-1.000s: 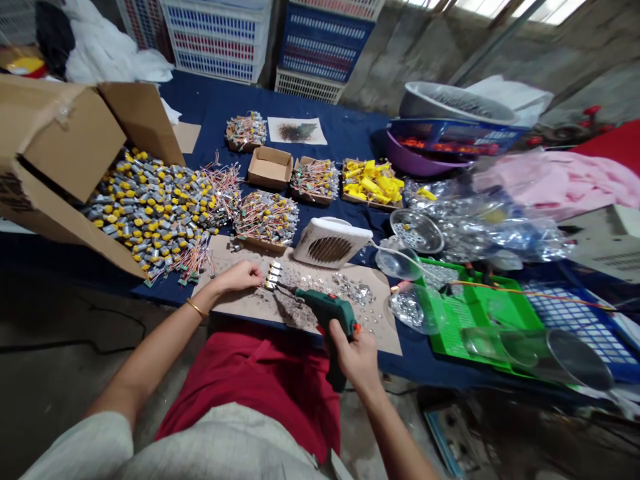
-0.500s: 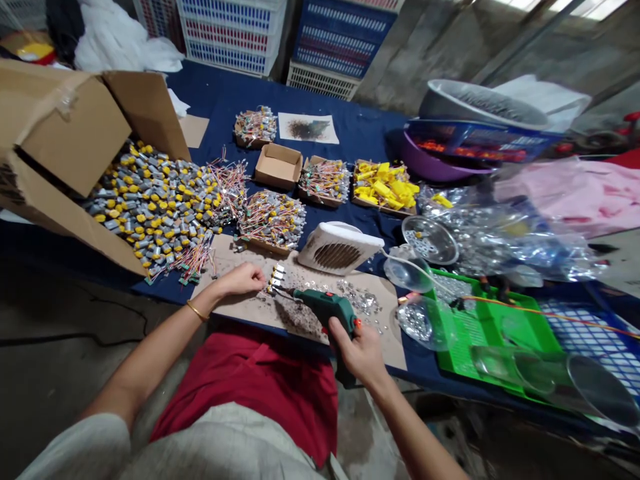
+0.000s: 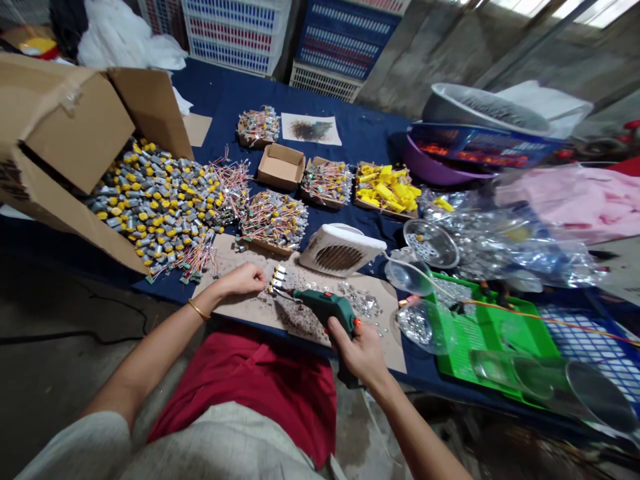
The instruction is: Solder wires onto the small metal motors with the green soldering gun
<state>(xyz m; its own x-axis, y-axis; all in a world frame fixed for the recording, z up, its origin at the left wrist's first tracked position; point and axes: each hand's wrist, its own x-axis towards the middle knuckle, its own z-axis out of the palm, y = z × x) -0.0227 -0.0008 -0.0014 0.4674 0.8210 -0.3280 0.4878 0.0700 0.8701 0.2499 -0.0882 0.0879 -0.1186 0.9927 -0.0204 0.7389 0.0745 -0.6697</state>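
Note:
My right hand (image 3: 361, 352) is wrapped around the handle of a green soldering gun (image 3: 327, 305). Its thin tip points left and meets, or nearly meets, the lower end of a short row of small motors (image 3: 277, 277) with silver and yellow parts. Just left of that row my left hand (image 3: 249, 278) is closed, fingertips curled together; whatever they pinch is too small or hidden to make out. Both hands are over a brown cardboard sheet (image 3: 230, 303) strewn with tiny metal bits (image 3: 367, 303).
A white fan (image 3: 337, 252) stands behind the soldering gun. Motors (image 3: 165, 200) spill from a large carton (image 3: 75, 133) at left. Small boxes hold wired motors (image 3: 275, 217) and yellow parts (image 3: 387, 187). At right are a metal bowl (image 3: 453, 257) and a green tray (image 3: 537, 327).
The view has shifted very slightly. Both hands, the soldering gun and the row of motors stay essentially where they were.

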